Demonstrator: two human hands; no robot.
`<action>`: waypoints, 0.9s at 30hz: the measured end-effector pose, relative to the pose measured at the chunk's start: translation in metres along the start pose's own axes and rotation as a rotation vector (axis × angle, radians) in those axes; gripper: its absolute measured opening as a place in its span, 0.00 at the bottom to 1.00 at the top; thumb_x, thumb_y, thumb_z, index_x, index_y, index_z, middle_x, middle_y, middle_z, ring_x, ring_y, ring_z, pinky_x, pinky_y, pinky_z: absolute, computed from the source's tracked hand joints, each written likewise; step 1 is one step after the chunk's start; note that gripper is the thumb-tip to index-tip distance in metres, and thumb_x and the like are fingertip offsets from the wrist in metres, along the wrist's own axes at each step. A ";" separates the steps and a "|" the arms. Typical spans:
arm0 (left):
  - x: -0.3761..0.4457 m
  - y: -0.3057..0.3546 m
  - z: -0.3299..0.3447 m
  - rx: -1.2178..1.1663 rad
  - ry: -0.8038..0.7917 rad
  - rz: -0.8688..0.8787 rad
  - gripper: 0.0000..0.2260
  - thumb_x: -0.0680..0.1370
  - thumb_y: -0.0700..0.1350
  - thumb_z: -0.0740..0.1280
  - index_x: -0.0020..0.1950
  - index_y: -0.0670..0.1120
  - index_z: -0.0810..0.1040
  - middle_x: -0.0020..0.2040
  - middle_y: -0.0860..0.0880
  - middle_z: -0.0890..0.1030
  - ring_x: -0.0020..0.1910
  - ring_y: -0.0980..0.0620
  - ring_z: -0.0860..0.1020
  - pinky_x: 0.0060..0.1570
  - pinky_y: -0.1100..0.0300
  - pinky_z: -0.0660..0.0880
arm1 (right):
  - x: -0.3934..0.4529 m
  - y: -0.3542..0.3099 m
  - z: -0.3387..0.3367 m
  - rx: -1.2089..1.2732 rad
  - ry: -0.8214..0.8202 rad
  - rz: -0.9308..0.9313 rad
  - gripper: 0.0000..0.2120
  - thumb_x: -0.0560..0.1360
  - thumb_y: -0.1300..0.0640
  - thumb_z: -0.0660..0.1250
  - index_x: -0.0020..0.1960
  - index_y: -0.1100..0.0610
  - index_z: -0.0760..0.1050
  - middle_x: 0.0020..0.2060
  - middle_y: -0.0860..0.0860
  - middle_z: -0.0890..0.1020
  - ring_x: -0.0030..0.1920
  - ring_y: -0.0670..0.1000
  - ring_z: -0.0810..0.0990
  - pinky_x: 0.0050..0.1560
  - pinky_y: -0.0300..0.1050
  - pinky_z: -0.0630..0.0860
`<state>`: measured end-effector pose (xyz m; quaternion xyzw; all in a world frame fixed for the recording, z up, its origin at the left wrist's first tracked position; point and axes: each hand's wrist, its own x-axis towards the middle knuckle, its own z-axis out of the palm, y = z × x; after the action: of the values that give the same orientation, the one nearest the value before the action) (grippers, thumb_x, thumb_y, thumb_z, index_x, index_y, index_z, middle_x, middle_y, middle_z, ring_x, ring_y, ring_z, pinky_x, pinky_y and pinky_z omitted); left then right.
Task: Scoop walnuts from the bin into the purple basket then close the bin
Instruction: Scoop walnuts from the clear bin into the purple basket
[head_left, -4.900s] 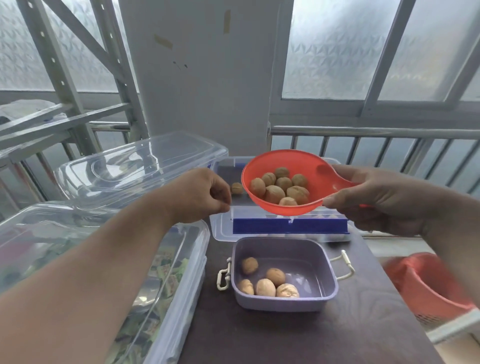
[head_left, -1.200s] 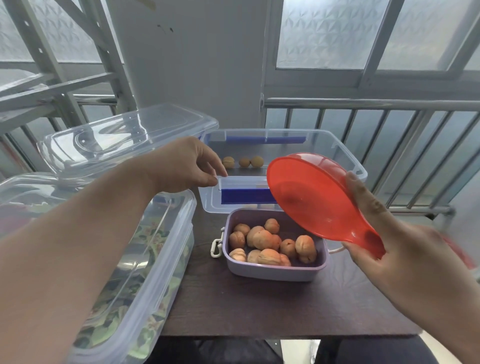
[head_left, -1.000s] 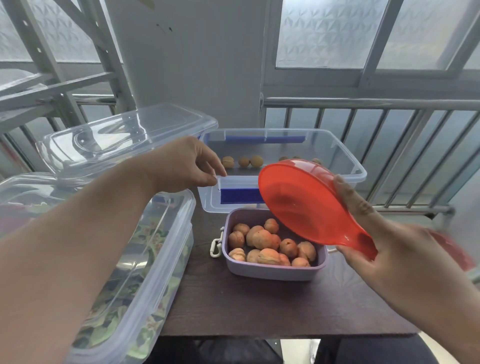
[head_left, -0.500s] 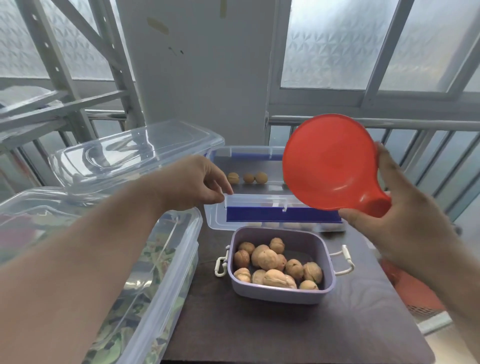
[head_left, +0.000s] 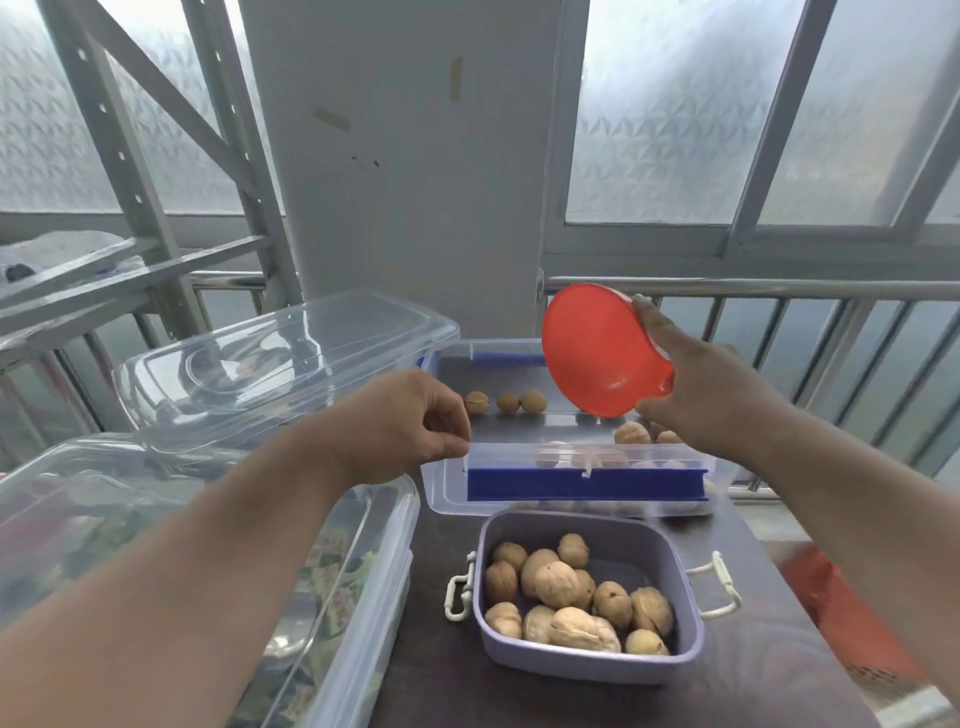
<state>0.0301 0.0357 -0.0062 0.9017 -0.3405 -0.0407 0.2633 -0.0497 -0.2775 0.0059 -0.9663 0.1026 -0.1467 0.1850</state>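
Note:
The purple basket (head_left: 675, 540) sits on the dark table near me, holding several walnuts (head_left: 558, 584). Behind it stands the clear bin (head_left: 447, 499) with a blue strip along its front, and a few walnuts (head_left: 506, 401) lie on its floor. My right hand (head_left: 706, 384) grips the empty orange scoop (head_left: 597, 353), tipped with its back toward me, over the right part of the bin. My left hand (head_left: 410, 423) pinches the bin's front left rim. The clear bin lid (head_left: 291, 358) rests to the left, on top of another container.
A large clear container (head_left: 358, 597) with green packets inside fills the left side. A metal shelf frame (head_left: 130, 171) rises at the back left. A railing (head_left: 779, 288) runs behind the bin. An orange basket (head_left: 852, 618) sits low to the right, past the table's edge.
My right hand has swung the emptied scoop away from the basket and down toward the right part of the bin. My left hand stays on the bin's rim.

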 end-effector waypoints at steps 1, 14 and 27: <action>0.000 0.000 0.000 -0.004 -0.003 -0.001 0.02 0.78 0.47 0.77 0.48 0.52 0.90 0.42 0.57 0.88 0.43 0.59 0.85 0.52 0.61 0.82 | 0.006 0.000 0.003 -0.036 -0.011 0.001 0.56 0.71 0.55 0.74 0.81 0.28 0.39 0.46 0.56 0.81 0.46 0.58 0.80 0.54 0.56 0.80; 0.005 -0.001 0.001 -0.015 -0.002 -0.021 0.02 0.78 0.47 0.78 0.46 0.53 0.89 0.38 0.58 0.87 0.39 0.61 0.84 0.43 0.67 0.76 | 0.032 0.015 0.019 -0.295 -0.098 -0.090 0.47 0.77 0.58 0.69 0.84 0.34 0.45 0.71 0.53 0.76 0.63 0.59 0.77 0.51 0.50 0.73; 0.004 0.002 0.001 -0.019 0.010 -0.043 0.02 0.77 0.46 0.79 0.45 0.52 0.90 0.36 0.58 0.87 0.37 0.61 0.84 0.41 0.67 0.75 | 0.039 0.023 0.003 -0.197 -0.322 -0.076 0.56 0.68 0.60 0.81 0.83 0.34 0.51 0.62 0.50 0.78 0.47 0.50 0.78 0.50 0.44 0.73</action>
<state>0.0319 0.0320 -0.0054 0.9065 -0.3191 -0.0451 0.2727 -0.0150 -0.3070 0.0039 -0.9939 0.0490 0.0137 0.0976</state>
